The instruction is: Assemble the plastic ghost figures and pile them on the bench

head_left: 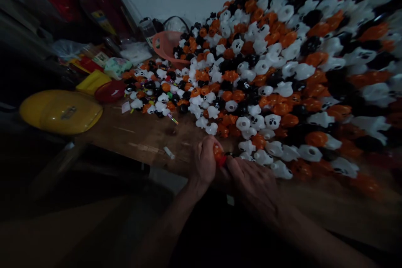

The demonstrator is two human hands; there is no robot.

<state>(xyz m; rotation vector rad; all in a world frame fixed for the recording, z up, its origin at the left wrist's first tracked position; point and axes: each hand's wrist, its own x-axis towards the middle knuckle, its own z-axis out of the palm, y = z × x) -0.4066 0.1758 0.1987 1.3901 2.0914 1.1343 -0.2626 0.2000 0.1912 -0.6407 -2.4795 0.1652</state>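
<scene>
My left hand [204,160] is closed around a small orange toy piece [217,151] at the near edge of the wooden table [144,134]. My right hand [251,180] meets it from the right, fingertips pinching a small red part [222,160] at the base of the orange piece. Both hands sit just in front of a huge heap of small orange, white and black plastic figures [276,67]; the white ones have ghost faces. What lies inside my palms is hidden.
A yellow hard hat [61,111] lies at the table's left end, beside a red lid [110,91] and a yellow container [93,81]. A pink basket [166,45] stands behind the heap. Bags and clutter fill the back left. The light is dim.
</scene>
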